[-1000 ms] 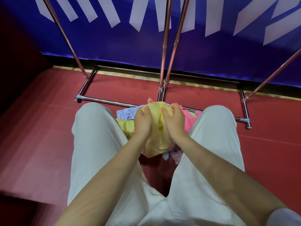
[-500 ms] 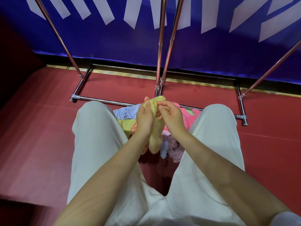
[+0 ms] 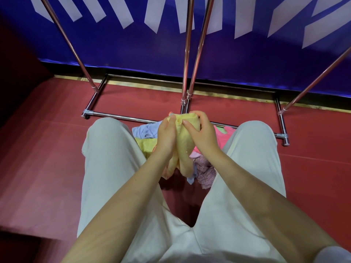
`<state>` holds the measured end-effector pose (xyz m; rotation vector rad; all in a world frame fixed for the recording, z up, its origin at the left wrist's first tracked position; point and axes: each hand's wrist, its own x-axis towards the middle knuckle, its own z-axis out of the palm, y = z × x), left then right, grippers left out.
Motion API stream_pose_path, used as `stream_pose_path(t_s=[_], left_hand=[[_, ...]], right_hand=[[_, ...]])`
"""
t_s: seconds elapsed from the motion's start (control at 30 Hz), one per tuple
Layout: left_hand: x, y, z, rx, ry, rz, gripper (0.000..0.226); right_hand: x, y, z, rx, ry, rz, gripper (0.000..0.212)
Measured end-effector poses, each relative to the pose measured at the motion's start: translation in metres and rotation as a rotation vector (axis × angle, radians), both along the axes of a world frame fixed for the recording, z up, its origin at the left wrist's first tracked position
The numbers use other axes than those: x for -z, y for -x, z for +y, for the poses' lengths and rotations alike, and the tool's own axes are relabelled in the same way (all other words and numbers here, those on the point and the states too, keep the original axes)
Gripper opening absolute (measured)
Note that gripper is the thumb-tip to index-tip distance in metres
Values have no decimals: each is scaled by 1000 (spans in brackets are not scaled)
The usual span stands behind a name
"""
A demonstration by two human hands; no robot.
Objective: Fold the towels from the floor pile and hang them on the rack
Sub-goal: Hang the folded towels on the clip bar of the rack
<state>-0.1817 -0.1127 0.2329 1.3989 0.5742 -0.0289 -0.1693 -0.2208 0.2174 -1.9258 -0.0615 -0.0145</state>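
I hold a yellow towel (image 3: 185,147) bunched between both hands above the floor pile. My left hand (image 3: 167,135) grips its left side, fingers curled round the cloth near the top edge. My right hand (image 3: 201,133) grips the right side, with the thumb pressed on the towel's front. The towel hangs down in two folds between my knees. Below it lies the pile of towels (image 3: 204,168): light blue, yellow, pink and mauve pieces. The chrome rack (image 3: 187,54) stands just beyond, its uprights rising out of the top of the view.
My legs in pale trousers (image 3: 106,158) frame the pile on both sides. The rack's base bars (image 3: 117,116) lie on the red floor ahead. A blue banner with white lettering (image 3: 133,44) covers the wall behind.
The towel went from spread wide to a narrow strip, and now my hands sit close together on its bunched top, my right hand curling further over it.
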Motion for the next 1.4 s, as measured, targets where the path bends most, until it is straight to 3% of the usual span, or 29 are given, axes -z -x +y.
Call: stream_pose_path(t_s=[0.1,0.23,0.37,0.5,0.57,0.67,0.77,0.83,0.9,1.07,1.3,1.4], left_hand=[[-3,4,-4,35,-44,34,37],[7,8,-8,104,-64,26,70],[1,14,-12,159,-66,4,58],[1,17,-10,198,-188,-105,22],[2,15,-6,153,-198,-101,14],[-1,11,1,81,-185,-87,21],[-7,8,11,40,-172,-124,23],[-8,7,19,20,-159,-160,31],[-10,6,27,-7,-149,-189,34],[-14,6,38,-48,-31,-231,25],[-17,9,49,-81,61,-238,23],[-18,8,61,-144,65,-241,23]], right_hand=[[2,1,0,41,41,-35,26],[4,2,0,128,-1,-3,25],[2,2,-1,187,-56,41,24],[2,0,-1,148,-89,89,24],[3,-1,0,113,-124,104,19],[3,-1,2,18,-232,140,14],[3,2,2,-84,-359,180,28],[5,3,2,-151,-378,200,20],[7,4,3,-211,-360,226,7],[18,6,9,-308,-136,277,18],[36,16,19,-417,-45,462,8],[39,18,21,-452,-51,519,27]])
